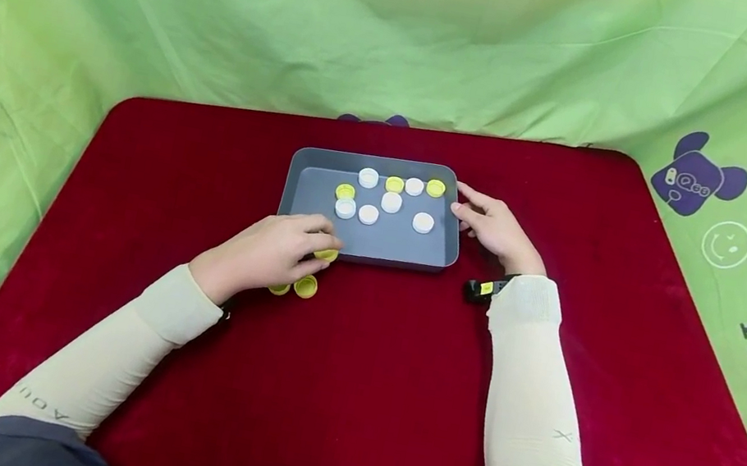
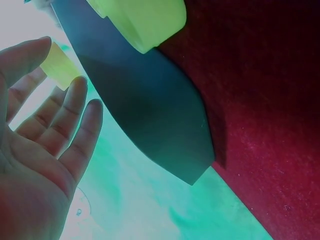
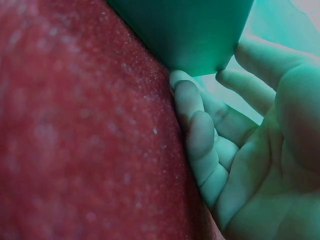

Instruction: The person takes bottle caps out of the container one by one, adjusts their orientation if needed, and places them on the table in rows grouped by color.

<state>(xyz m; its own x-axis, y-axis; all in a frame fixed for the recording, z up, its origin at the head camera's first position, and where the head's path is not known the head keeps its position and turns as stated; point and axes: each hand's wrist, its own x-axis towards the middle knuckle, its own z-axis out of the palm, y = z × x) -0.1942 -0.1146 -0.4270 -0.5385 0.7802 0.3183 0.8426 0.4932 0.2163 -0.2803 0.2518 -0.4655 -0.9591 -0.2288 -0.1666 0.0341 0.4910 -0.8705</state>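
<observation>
Over the near left edge of the grey tray (image 1: 393, 249), my left hand (image 1: 272, 253) pinches a yellow bottle cap (image 1: 326, 255) between thumb and fingers. The left wrist view shows the same cap (image 2: 61, 67) held at the fingertips beside the tray's outer wall (image 2: 145, 110). Two more yellow caps (image 1: 306, 286) lie on the cloth just below this hand, one partly covered by it. My right hand (image 1: 495, 225) rests its fingertips against the tray's right side. In the right wrist view, fingertips touch the tray corner (image 3: 200, 45), with other fingers loosely bent beneath.
Inside the tray lie several white caps (image 1: 423, 223) and three yellow caps (image 1: 436, 187). Dark red cloth (image 1: 377, 384) covers the table. A green printed curtain (image 1: 488, 53) hangs behind and around it. A black wrist device (image 1: 483, 290) sits at the right cuff.
</observation>
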